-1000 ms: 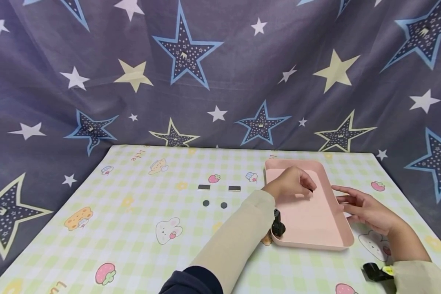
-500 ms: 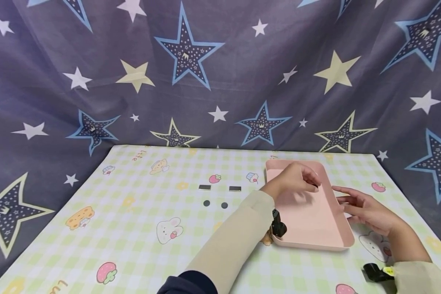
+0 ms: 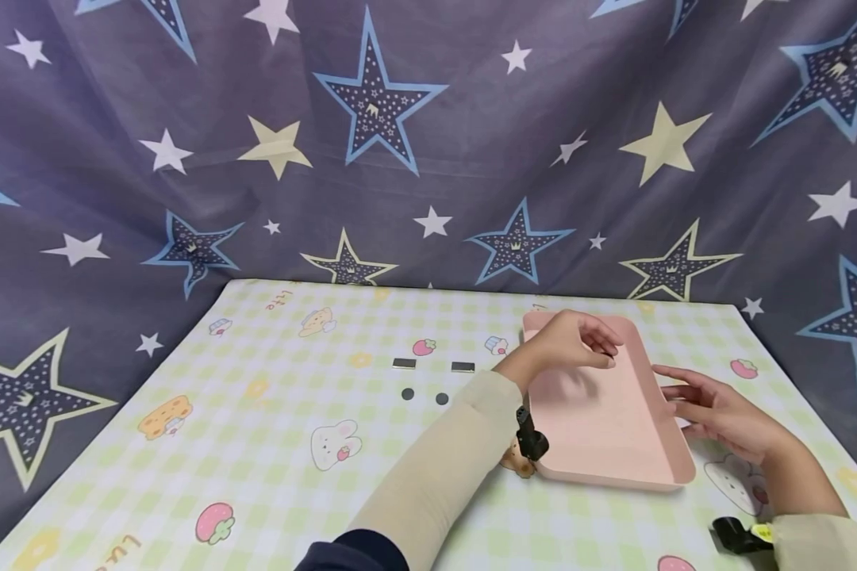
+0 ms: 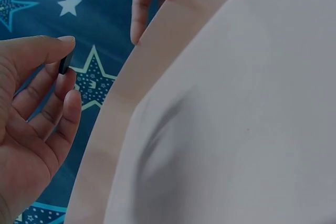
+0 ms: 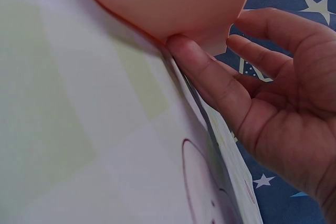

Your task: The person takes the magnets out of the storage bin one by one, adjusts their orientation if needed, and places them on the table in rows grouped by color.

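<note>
My left hand (image 3: 578,339) is over the far part of a pink rectangular tray (image 3: 614,428), raised above its floor. Between thumb and fingertips it pinches a small, thin black piece (image 4: 66,63), seen nearly edge-on in the left wrist view. The hand's shadow falls on the tray floor below. My right hand (image 3: 728,412) is at the tray's right outer wall, fingers extended and touching it. In the right wrist view, the thumb (image 5: 191,53) lies against the tray's lower edge, and this hand holds nothing.
Left of the tray lie two dark flat rectangles, a left one (image 3: 404,364) and a right one (image 3: 463,367). Nearer are two dark discs, one (image 3: 408,394) beside the other (image 3: 442,399). A checked cloth (image 3: 271,476) covers the table; a starred curtain (image 3: 428,159) hangs behind.
My left hand has risen off the tray floor with the black piece pinched, shifting first right, then slightly back left. The right hand keeps its place at the wall. The head view has shifted slightly.
</note>
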### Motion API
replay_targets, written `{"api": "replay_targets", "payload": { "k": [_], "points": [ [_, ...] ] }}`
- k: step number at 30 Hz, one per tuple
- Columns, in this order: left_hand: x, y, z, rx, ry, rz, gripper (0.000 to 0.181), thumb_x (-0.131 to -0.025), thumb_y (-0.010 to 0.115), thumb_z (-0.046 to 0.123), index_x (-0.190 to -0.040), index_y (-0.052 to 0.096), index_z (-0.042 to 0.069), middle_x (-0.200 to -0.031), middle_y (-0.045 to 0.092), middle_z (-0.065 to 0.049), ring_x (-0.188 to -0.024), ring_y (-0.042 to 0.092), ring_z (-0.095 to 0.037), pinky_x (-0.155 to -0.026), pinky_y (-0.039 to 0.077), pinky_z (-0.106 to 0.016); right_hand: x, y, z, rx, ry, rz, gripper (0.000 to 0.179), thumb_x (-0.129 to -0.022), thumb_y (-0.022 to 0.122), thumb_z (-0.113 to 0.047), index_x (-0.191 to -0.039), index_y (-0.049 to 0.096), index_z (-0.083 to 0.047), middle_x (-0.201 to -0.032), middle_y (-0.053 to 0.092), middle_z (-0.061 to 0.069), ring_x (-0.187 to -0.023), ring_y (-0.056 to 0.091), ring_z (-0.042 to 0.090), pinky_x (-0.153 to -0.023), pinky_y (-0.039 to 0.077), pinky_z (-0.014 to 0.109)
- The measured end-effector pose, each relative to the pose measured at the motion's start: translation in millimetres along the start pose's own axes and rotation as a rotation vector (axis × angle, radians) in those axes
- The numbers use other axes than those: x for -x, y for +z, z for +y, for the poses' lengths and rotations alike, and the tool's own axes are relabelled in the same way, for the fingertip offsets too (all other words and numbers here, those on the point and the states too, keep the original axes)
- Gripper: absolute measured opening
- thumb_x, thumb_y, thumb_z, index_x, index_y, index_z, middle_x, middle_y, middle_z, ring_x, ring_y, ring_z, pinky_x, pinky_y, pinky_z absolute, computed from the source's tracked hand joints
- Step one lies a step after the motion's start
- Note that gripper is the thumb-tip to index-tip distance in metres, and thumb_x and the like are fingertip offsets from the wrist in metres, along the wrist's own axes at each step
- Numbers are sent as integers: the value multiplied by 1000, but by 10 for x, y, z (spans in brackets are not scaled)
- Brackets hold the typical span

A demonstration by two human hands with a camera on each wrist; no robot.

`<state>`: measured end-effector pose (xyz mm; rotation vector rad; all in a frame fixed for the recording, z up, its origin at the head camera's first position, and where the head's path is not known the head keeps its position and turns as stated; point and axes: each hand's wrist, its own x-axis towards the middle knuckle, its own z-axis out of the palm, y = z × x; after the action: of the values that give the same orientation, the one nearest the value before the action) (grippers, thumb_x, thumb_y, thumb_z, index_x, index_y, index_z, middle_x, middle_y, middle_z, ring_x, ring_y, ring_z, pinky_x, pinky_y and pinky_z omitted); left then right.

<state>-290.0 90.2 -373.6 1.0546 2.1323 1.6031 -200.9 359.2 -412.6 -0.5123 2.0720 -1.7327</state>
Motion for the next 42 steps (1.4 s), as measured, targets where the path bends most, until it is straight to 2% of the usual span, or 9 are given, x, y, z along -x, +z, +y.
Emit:
{"api": "replay_targets", "payload": {
  "k": [9, 12, 19, 29, 38, 42],
  "points": [
    [139, -82, 56, -29, 73, 10, 26, -79, 77, -4, -105, 71, -5, -90, 73, -10, -75, 65, -3, -75, 54, -20, 0, -3, 2, -19, 5, -5, 55, -102, 46, -3, -152, 35, -22, -124, 60, -6, -108, 62, 11, -81, 57, 39],
    [186, -123, 62, -34, 80, 27, 26, -79, 77, -4, -104, 71, -4, -90, 73, -8, -75, 65, -3, -76, 55, -20, -10, 2, -4, -11, 7, 0, 55, -102, 47, -3, -153, 34, -22, -124, 60, -5, -108, 62, 11, -81, 57, 39],
    [303, -197, 43, -38, 94, 44, 26, -80, 76, -5, -105, 70, -5, -93, 73, -11, -78, 65, -6, -78, 54, -22, -20, 11, 2, -11, -1, 5, 55, -102, 47, -1, -151, 38, -24, -123, 61, -4, -107, 62, 11, -79, 57, 40],
    [553, -295, 82, -26, 71, 141, 21, -80, 78, -1, -100, 73, 1, -88, 73, -2, -78, 65, -6, -70, 55, -23, -23, -9, 21, -39, -31, -32, 56, -102, 45, 0, -153, 34, -20, -124, 60, -4, -108, 61, 11, -81, 57, 39],
    [713, -355, 69, -55, 137, 205, 20, -82, 76, 3, -101, 72, -1, -90, 72, -7, -80, 63, -3, -73, 56, -30, 3, -10, 11, -32, -28, -21, 56, -102, 45, 0, -152, 36, -23, -125, 60, -4, -108, 61, 11, -80, 57, 39],
    [792, -395, 73, -51, 137, 221, 20, -82, 76, 2, -101, 72, -2, -89, 72, -6, -80, 64, -5, -71, 55, -26, 14, -8, 21, -24, -39, -24, 56, -102, 44, 1, -152, 35, -23, -126, 60, -4, -108, 62, 12, -80, 57, 40]
  ]
}}
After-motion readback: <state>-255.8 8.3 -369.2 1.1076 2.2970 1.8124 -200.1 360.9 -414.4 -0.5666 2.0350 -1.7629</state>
